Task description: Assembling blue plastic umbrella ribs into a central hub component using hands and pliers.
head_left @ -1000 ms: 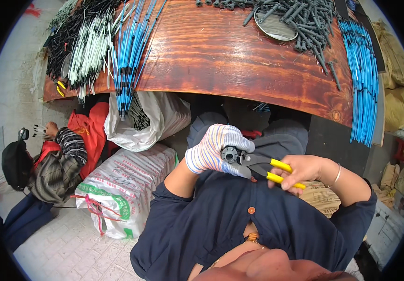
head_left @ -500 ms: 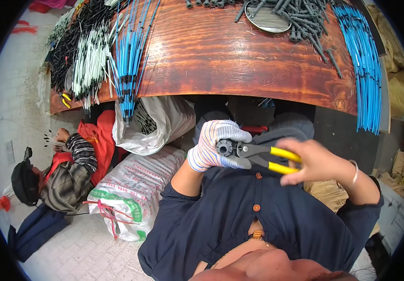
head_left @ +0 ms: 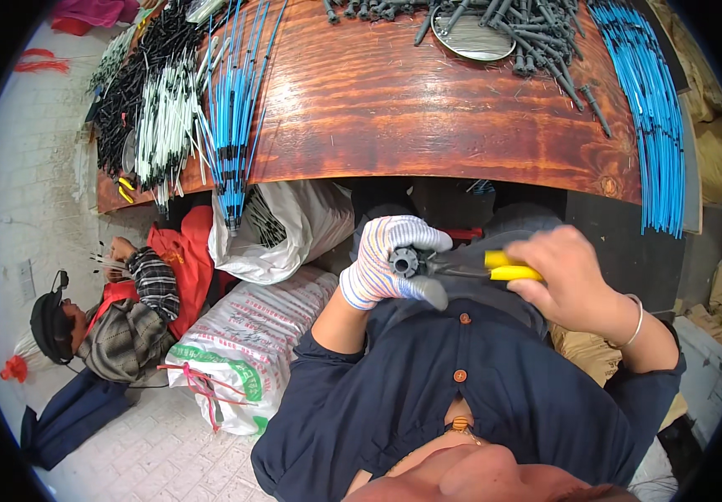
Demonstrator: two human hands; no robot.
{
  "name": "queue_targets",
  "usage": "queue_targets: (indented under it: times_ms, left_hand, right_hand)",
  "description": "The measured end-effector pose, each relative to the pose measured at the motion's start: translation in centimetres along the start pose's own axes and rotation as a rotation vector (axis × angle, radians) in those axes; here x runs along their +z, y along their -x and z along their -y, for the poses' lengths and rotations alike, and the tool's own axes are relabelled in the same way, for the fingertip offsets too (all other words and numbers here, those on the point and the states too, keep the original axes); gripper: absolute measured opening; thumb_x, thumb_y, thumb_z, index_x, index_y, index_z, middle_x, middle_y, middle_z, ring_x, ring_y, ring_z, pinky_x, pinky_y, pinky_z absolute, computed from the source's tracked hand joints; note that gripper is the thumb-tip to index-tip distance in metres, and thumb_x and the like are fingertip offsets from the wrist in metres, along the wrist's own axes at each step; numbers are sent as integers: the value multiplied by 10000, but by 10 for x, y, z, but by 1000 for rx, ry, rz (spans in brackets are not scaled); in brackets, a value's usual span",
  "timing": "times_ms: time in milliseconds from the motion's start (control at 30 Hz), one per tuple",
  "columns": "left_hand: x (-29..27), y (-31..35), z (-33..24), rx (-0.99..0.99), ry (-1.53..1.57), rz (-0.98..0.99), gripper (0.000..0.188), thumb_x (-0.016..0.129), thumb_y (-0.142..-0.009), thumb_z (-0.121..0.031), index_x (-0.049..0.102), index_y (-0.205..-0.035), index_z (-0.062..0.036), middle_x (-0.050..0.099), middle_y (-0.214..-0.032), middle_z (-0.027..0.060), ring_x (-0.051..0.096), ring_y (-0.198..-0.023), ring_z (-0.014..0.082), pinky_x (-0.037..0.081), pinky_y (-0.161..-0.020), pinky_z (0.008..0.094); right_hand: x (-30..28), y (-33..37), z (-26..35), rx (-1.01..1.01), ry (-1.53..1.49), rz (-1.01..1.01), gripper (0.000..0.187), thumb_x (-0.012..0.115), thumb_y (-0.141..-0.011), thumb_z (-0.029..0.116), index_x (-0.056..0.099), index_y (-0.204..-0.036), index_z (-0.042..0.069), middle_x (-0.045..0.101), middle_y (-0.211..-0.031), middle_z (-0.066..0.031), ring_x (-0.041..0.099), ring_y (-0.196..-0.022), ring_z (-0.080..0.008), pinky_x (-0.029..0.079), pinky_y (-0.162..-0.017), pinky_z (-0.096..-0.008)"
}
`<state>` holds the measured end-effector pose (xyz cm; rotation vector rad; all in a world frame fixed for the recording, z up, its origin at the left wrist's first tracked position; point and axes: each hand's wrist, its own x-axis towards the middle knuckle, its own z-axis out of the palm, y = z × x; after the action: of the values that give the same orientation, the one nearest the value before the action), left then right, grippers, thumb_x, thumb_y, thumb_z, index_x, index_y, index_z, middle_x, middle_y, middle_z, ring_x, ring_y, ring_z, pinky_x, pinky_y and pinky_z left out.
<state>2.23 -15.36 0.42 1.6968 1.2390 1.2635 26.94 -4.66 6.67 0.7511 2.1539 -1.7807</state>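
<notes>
My left hand (head_left: 372, 259), in a striped white knit glove, is closed around a dark grey plastic tube-like part (head_left: 403, 263). The part's round, notched end shows a hole in the middle, while the rest lies hidden in the glove. My bare right hand (head_left: 568, 269) grips pliers with yellow handles (head_left: 518, 274). The pliers' dark jaws are smeared by motion and reach to just beside the part. Whether they touch it I cannot tell. Both hands are above my lap, in front of the table's near edge.
The curved-looking wooden table (head_left: 428, 142) carries grey plastic parts (head_left: 537, 42), a round dish (head_left: 471, 38), blue rods (head_left: 641, 117) and white rods (head_left: 167, 117). Yellow-handled pliers (head_left: 125, 189) lie at its left edge. Sacks (head_left: 252, 322) stand at left, near another person (head_left: 131, 330).
The yellow handles have come closer together and the pliers have turned, with their jaws now blurred. My left hand keeps hold of the grey part, nearly unmoved.
</notes>
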Motion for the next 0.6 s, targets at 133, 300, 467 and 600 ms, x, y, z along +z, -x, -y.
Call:
queue_targets:
  times_ms: [133, 300, 467, 600]
  left_hand:
    - [8, -4, 4, 103, 94, 54, 672, 815, -430, -563, 676, -849, -56, 643, -716, 73, 603, -587, 255, 470, -557, 316]
    - [6, 5, -3, -56, -74, -112, 660, 838, -441, -522, 663, -825, -15, 653, -735, 94, 647, -661, 227, 515, -624, 303]
    - [3, -10, -7, 58, 45, 141, 654, 829, -439, -537, 666, -848, -53, 617, -667, 58, 603, -587, 249, 467, -549, 307]
    - [13, -3, -2, 136, 30, -18, 689, 804, -417, -578, 663, -861, -70, 616, -660, 53, 593, -566, 239, 454, -530, 303]
  right_hand:
    - [-3, -8, -24, 384, -720, 531, 329, 612, -868, 289, 536, -965, -16, 596, -633, -95, 583, -522, -146, 487, -534, -276]
    - [3, 3, 16, -264, 760, -382, 478, 712, -733, 290, 532, -1110, 58, 572, -875, -122, 591, -814, -294, 468, -658, -353]
    - [-7, -8, -36, 412, -807, 481, 392, 630, -856, 292, 526, -1027, -44, 627, -649, -87, 577, -467, -132, 445, -443, -246]
    - [-11, -8, -7, 165, -190, 409, 423, 731, -749, 236, 526, -1027, -7, 606, -623, -103, 600, -486, -199, 458, -457, -280]
